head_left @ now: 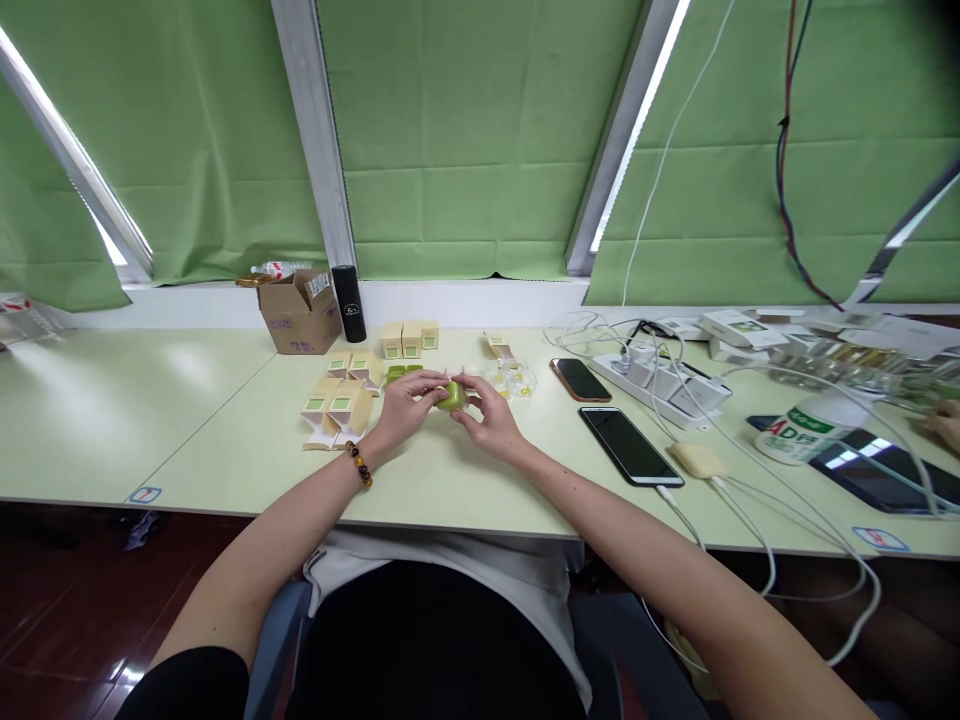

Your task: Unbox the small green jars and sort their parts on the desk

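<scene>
Between the fingertips of both hands is a small, rounded, glossy green object (452,397); its exact kind is too small to make out. My left hand (407,405), above a beaded bracelet (359,464), pinches it from the left. From the other side my right hand (489,415) grips it with thumb and fingers. Several small cream boxes (349,408) with green squares stand left of my left hand, some with flaps open. Just behind that hand lie bright green pieces (403,372), partly covered. A clear plastic tray (517,380) with yellow spots sits behind my right hand.
To the right lie two phones (628,445) (580,380), a white power strip (660,385) with tangled cables, a cream charger (698,460) and a white bottle (810,428). A cardboard box (300,312) and black cylinder (349,303) stand at the back. Another person's hand (946,422) shows far right.
</scene>
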### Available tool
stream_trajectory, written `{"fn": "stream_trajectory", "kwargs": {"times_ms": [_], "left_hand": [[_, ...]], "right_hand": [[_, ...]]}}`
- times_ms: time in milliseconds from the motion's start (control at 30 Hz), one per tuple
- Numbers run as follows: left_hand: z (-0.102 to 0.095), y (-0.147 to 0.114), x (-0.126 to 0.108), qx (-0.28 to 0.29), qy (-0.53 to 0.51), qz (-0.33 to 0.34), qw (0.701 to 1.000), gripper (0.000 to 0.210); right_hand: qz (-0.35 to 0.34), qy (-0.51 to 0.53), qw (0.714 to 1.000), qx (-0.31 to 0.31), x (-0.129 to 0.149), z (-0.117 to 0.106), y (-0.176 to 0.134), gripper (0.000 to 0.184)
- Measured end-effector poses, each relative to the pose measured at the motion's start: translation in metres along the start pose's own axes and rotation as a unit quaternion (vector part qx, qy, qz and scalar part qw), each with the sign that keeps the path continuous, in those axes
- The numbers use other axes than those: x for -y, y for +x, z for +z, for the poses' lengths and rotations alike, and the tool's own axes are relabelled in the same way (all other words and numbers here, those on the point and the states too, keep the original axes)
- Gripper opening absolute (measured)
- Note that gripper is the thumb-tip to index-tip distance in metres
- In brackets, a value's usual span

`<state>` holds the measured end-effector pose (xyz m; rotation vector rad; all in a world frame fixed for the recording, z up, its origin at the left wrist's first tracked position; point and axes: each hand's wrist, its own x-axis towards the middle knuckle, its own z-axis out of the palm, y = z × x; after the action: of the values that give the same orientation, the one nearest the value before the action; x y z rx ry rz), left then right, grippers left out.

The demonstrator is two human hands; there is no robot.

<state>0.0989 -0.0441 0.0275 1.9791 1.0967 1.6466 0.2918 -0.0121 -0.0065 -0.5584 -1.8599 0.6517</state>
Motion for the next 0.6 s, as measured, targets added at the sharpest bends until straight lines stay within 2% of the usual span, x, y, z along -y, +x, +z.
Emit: {"fn": "stream_trajectory", "kwargs": {"times_ms": [133,333,600], "left_hand": [[0.0015,-0.0013,0.0007,0.006,0.012,0.009,1.0,0.017],[0.0018,-0.0028,0.003,0.004,0.063,-0.024,0.998,0.026],[0.0019,-0.0029,0.0058,-0.007,0.019,-0.034,0.999,0.028]], "right_hand": [[0.013,0.001,1.0,0.008,0.0005,0.0012,0.0022,0.044],[0.016,-0.023,1.0,-0.01,0.0034,0.0003,0.0074,0.042],[0.024,-0.033,0.999,-0.014,0.0013,-0.0014,0.0076,0.04]]}}
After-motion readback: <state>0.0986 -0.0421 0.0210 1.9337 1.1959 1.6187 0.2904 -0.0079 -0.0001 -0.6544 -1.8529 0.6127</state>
